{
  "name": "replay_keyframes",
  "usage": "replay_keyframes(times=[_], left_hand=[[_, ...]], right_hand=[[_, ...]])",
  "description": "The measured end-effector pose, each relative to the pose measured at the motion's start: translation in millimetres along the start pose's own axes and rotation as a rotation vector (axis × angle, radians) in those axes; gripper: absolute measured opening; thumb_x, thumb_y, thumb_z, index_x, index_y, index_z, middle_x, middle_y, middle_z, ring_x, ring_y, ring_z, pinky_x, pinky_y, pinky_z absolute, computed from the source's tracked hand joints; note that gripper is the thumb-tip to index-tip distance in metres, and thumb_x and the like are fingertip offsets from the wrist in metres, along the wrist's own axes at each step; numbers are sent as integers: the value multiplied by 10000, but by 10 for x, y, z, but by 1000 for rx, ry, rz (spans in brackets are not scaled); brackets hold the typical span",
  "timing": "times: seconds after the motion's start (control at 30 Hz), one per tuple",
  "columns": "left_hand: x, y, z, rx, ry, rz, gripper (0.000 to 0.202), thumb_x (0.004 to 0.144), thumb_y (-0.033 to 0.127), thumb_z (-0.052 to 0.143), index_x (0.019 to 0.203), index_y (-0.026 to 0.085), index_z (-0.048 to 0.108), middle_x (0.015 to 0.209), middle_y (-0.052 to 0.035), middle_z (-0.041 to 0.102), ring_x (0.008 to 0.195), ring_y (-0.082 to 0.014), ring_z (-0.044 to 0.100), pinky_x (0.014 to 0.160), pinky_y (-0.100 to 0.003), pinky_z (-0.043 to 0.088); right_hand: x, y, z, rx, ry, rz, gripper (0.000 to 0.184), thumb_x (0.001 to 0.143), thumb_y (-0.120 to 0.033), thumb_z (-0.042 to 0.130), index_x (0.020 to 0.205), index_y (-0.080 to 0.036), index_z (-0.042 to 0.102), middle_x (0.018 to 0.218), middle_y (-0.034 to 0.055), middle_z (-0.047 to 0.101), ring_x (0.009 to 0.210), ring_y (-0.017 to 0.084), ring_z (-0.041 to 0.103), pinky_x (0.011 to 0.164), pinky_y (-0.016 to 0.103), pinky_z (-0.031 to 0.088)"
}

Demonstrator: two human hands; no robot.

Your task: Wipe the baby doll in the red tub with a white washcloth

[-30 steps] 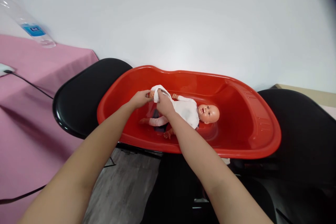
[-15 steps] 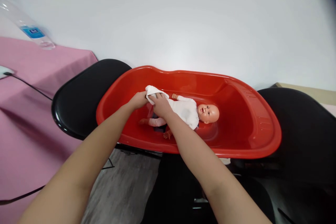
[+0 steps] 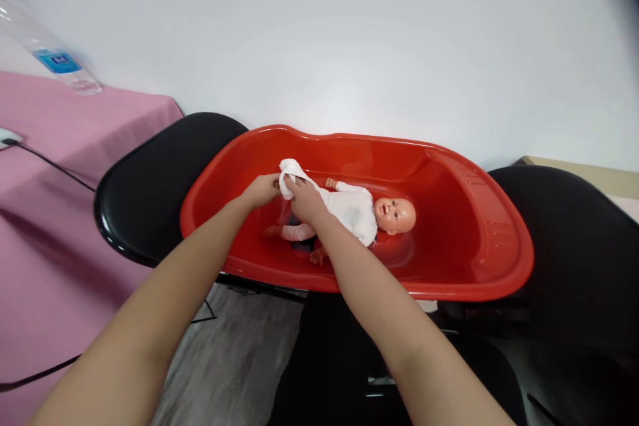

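A baby doll (image 3: 352, 208) in white clothes lies on its back in a red baby bathtub (image 3: 454, 219), its head to the right. My right hand (image 3: 305, 201) is closed around bunched white cloth (image 3: 289, 168) at the doll's leg end. From the left, my left hand (image 3: 263, 190) meets the same cloth, its fingertips pinched at the edge. The cloth seems joined to the doll's clothing; whether a foot is inside, I cannot tell. The doll's near leg (image 3: 294, 233) rests on the tub floor, over something dark.
The tub spans two black chairs, one at the left (image 3: 150, 180) and one at the right (image 3: 569, 246). A pink-covered table (image 3: 114, 113) stands at the left, with a clear plastic bottle (image 3: 57, 61) and a black cable (image 3: 54, 163). A white wall rises behind.
The white cloth between my hands has shifted slightly and its top is bunched differently. Both hands stay at nearly the same spot. The doll lies as before.
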State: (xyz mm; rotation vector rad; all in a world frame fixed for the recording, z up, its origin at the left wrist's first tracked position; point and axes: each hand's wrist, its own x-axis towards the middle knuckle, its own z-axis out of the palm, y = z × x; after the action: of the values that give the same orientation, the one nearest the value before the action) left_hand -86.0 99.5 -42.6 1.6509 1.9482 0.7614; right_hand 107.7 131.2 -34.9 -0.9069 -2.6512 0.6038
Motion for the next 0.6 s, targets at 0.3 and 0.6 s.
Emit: replay_keyframes(times=[0.3,0.6], left_hand=[[8,2,3,-11,-20,41,305,755,361,674,997,196,759,928,-33,765,889,-249,681,829,-327,515],[-52,111,-8,-20,4,-9,304,754,479,758,876,215,671,757,12,602,707,-172,506,682,-300,408]], right_hand=[[10,-6,-13,2,-15,93,733,1013,-86,420,1735,-178,333,1728,143,429,1595,285,388,1260,465,424],[-85,35,-70,-32,-184,428,581,1011,-213,547,1585,-151,481,1623,235,518,1533,348,481,1196,553,459]])
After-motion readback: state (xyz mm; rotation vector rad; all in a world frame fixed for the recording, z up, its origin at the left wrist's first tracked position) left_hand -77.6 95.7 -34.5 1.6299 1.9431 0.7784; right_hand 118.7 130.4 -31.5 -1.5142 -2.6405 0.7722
